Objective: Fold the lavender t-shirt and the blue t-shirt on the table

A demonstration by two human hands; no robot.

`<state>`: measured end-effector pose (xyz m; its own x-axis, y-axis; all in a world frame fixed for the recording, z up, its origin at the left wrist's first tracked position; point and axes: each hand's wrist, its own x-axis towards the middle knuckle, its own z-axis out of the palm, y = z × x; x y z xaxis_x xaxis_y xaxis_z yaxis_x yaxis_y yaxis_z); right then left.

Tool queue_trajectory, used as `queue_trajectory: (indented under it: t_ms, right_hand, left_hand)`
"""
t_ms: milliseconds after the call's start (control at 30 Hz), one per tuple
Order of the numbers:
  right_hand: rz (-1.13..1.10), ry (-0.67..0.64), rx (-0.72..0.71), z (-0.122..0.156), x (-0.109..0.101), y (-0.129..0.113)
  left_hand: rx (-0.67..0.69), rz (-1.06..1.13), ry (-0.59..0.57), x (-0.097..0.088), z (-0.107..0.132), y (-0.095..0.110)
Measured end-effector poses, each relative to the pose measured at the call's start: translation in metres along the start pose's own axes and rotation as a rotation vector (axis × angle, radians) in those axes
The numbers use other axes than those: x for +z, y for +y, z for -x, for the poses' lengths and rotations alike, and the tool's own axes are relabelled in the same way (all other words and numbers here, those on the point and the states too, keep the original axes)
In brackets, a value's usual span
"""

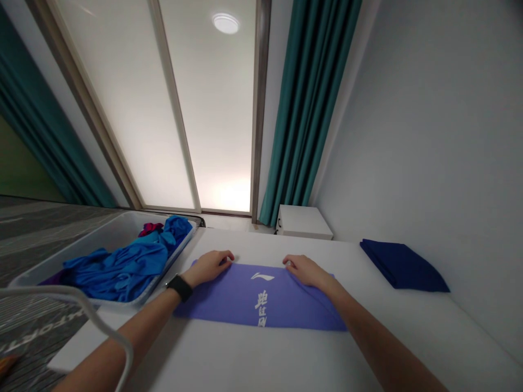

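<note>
A purple cloth garment [257, 299] lies flat in a wide band on the white table [229, 354], printed with a white logo and white characters. My left hand [209, 267], with a black wristwatch [180, 287] on the wrist, grips the far edge of the garment at its left end. My right hand [304, 270] pinches the same far edge towards the right. A folded navy cloth [402, 267] lies on the table to the right, beyond the reach of both hands.
A white plastic tray [102, 233] at the table's left edge holds a crumpled blue garment [122, 269] and a red item [150, 228]. A white cable [77, 296] curves across the lower left. A small white cabinet [304, 222] stands beyond the table, with a wall to the right.
</note>
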<state>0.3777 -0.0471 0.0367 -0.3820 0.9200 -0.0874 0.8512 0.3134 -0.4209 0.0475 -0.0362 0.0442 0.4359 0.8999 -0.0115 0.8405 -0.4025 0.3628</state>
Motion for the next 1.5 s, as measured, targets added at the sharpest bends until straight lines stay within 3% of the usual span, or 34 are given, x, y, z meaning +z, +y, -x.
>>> queue_trajectory:
  t_ms: [200, 400, 600, 700, 933, 1200, 1500]
  right_hand:
    - [-0.031, 0.106, 0.008, 0.019, -0.011, 0.032]
    - [-0.157, 0.156, 0.048, 0.043, -0.012, 0.062]
    - [-0.095, 0.148, 0.092, 0.048, -0.004, 0.055]
    - [-0.077, 0.153, 0.112, 0.050, -0.001, 0.054]
    - [-0.033, 0.303, 0.258, 0.050, 0.012, 0.063]
    - [0.226, 0.262, 0.445, 0.046, 0.011, 0.055]
    - [0.323, 0.265, 0.421, 0.049, 0.014, 0.053]
  left_hand:
    - [0.083, -0.073, 0.099, 0.007, 0.007, -0.009]
    - [0.040, -0.020, 0.159, 0.003, 0.018, -0.029]
    - [0.012, 0.178, 0.207, 0.010, 0.025, -0.045]
    - [0.016, 0.192, 0.244, 0.015, 0.027, -0.046]
    - [0.027, 0.205, 0.271, 0.020, 0.029, -0.051]
    - [0.015, 0.230, 0.281, 0.018, 0.030, -0.049]
    - [0.020, 0.167, 0.341, 0.019, 0.030, -0.054]
